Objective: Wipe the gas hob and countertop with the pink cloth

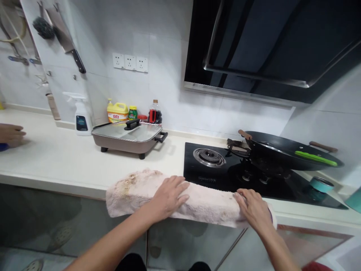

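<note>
A pale pink towel (208, 199) with brown and yellow stains (130, 182) lies lengthwise along the counter's front edge and hangs down over it. My left hand (170, 196) rests palm down on its middle, fingers stretched out and thumb apart. Near the towel's right end, my right hand (252, 205) has its fingers bent over the cloth and grips it. Just behind the towel is the black glass gas stove (203, 173), its left burner (209, 157) bare.
A lidded electric pan (121, 145) stands behind left, near a spray bottle (81, 118) and several bottles. A wok (284, 150) with a green-handled utensil (316, 158) sits on the right burner. Above hangs the range hood (254, 45). Another person's hand (11, 134) shows far left.
</note>
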Available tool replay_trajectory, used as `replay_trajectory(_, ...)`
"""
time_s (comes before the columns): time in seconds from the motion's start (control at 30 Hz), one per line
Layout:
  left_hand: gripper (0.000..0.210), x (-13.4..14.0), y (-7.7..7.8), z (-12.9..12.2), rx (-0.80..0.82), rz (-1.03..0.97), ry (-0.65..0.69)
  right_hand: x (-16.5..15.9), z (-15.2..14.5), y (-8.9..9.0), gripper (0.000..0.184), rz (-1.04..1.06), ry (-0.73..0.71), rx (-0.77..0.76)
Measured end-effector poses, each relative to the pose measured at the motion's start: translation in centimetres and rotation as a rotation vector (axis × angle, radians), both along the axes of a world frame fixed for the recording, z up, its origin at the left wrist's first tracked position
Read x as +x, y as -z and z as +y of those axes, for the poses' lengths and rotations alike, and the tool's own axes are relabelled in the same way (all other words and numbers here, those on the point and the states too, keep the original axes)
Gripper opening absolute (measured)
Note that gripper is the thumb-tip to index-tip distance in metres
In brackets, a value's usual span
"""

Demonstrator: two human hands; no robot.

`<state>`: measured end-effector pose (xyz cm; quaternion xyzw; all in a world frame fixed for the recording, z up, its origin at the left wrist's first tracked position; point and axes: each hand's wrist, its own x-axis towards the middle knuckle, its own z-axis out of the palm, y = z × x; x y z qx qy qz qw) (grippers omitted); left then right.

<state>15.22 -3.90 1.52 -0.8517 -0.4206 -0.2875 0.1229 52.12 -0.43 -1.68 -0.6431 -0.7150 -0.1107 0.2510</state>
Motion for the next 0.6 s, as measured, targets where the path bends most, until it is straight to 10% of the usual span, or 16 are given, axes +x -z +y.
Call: replay_trajectory(0.6,0.064,0.7,-0.2,-1.0,-0.124,0.079,-0.115,-3.3,-1.0,1.8,0.055,-0.082,0.067,0.056)
